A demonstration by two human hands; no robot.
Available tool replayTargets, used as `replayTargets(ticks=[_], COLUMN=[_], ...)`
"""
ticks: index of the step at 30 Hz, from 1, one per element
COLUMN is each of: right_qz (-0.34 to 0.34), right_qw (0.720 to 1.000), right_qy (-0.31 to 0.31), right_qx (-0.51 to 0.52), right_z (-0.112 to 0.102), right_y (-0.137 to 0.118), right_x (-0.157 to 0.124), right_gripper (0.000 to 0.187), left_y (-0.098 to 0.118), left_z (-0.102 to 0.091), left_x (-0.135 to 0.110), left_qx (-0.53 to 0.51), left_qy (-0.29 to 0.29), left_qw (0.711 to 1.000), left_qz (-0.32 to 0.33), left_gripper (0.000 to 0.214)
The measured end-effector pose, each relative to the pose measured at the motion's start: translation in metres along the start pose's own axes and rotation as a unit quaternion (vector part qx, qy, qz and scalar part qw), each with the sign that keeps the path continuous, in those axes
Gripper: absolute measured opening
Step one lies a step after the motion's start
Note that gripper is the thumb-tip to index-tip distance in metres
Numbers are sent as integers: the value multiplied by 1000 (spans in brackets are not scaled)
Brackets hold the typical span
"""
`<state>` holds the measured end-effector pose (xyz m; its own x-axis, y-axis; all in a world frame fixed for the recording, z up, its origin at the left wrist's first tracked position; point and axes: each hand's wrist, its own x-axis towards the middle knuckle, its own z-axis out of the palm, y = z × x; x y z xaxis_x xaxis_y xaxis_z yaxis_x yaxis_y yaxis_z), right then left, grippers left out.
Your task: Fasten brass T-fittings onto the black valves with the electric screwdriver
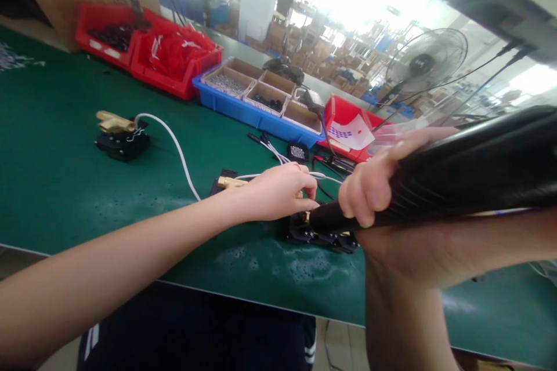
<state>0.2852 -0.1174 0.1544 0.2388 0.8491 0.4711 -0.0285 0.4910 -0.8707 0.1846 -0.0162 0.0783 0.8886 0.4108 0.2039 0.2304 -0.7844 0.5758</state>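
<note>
My right hand (374,185) grips a long black power screwdriver (456,177) whose tip points down at a small black fixture (322,235) on the green mat. My left hand (278,191) pinches a small part at the top of that fixture, fingers closed beside the tool's tip. Just behind my left hand lies a brass fitting (230,182) on another black block, with a white cable (178,151) running from it to the left.
A second brass fitting on a black block (119,136) sits to the left. Red bins (148,49), a blue tray of compartments with small parts (261,98) and another red bin (348,130) line the back. A fan (424,64) stands behind. The table's front edge (243,295) is near.
</note>
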Motion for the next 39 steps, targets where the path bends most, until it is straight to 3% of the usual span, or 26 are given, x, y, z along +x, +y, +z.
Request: replayTargets(ticks=[2, 6, 11, 16, 22, 27, 39], right_qz=[-42, -33, -59, -23, -15, 22, 32], right_qw=[999, 999, 997, 1000, 999, 1000, 999], right_qy=[-20, 12, 27, 2, -36, -2, 22], right_qx=[-12, 27, 29, -3, 8, 16, 7], right_z=[2, 2, 3, 8, 6, 4, 10], right_y=[7, 19, 16, 6, 1, 7, 5], right_x=[6, 12, 11, 7, 3, 4, 0], right_gripper=[70, 77, 75, 77, 72, 77, 79], left_y=[-2, 0, 7, 15, 3, -5, 3], left_z=[-5, -10, -5, -9, -10, -5, -10], left_x=[-11, -20, -14, -24, -29, -24, -22], left_qx=[8, 60, 74, 56, 10, 13, 54], left_qy=[37, 1, -27, -45, -26, -2, -47], left_qw=[999, 996, 996, 996, 1000, 1000, 997], left_qz=[-25, -72, -43, -58, 2, -2, -16], left_gripper=[7, 11, 7, 3, 12, 10, 17])
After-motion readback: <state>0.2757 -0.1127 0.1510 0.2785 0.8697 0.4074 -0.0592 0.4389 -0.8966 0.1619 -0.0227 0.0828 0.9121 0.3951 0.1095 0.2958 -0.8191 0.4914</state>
